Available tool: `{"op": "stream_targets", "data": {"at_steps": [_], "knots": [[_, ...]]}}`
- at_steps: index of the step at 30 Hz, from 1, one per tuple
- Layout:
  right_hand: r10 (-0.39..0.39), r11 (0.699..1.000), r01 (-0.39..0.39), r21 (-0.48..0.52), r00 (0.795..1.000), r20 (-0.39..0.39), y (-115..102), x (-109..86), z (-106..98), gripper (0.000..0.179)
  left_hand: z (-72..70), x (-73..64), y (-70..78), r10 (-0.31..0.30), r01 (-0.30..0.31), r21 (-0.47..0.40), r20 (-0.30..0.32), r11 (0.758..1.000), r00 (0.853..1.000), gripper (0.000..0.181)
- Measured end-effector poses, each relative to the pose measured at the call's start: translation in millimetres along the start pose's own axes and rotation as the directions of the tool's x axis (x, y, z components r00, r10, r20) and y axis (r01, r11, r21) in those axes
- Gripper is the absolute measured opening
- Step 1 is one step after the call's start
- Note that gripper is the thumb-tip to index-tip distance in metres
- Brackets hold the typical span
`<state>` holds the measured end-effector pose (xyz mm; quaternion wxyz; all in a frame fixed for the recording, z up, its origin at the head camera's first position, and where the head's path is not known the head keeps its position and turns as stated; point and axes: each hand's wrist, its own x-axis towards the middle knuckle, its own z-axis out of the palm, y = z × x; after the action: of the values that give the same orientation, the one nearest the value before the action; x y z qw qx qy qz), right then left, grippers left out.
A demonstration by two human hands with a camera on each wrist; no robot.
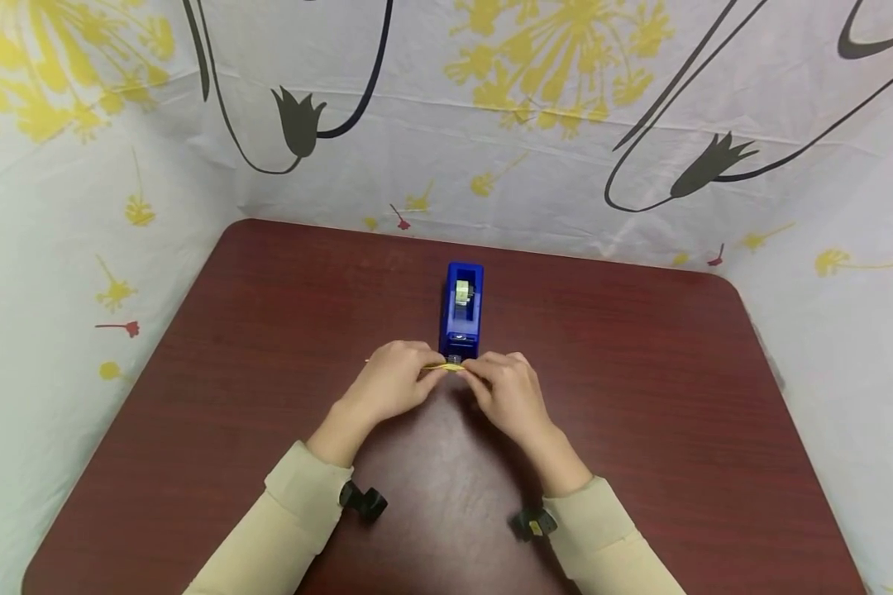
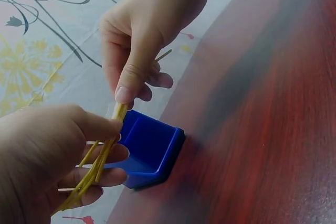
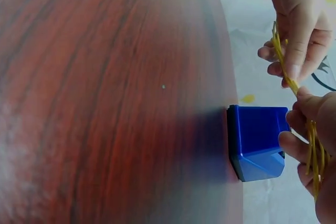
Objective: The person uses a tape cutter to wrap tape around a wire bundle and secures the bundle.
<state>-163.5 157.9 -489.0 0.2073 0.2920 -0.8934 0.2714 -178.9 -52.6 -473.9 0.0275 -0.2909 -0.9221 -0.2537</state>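
A bundle of thin yellow strands stretches between the two hands, just in front of a blue tape dispenser. My left hand pinches the bundle between thumb and fingers. From the other side, my right hand pinches it too, close to the left fingertips. Loose strands spread across the left fingers in the left wrist view. More strand ends lie along the right fingers in the right wrist view. A roll of tape sits in the dispenser. What the strands are made of cannot be told.
The dispenser stands on a dark red-brown wooden table with rounded far corners. White cloth with a plant pattern surrounds the table at the back and sides. Dark wrist devices are worn at both sleeve cuffs.
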Motion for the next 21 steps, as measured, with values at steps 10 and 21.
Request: {"op": "stream_targets", "data": {"at_steps": [10, 21], "knots": [[-0.064, 0.997, 0.063, -0.033, 0.997, -0.045, -1.7, 1.8, -1.1, 0.011, 1.6, -1.6, 6.0, -0.010, 0.011, 0.018, -0.074, 1.000, 0.997, 0.019], [-0.036, 0.992, 0.038, -0.116, 0.999, 0.020, -2.7, 4.9, -3.9, 0.011, 3.0, -0.9, 6.1, -0.025, 0.026, 0.008, -0.097, 1.000, 0.995, 0.021]]}}
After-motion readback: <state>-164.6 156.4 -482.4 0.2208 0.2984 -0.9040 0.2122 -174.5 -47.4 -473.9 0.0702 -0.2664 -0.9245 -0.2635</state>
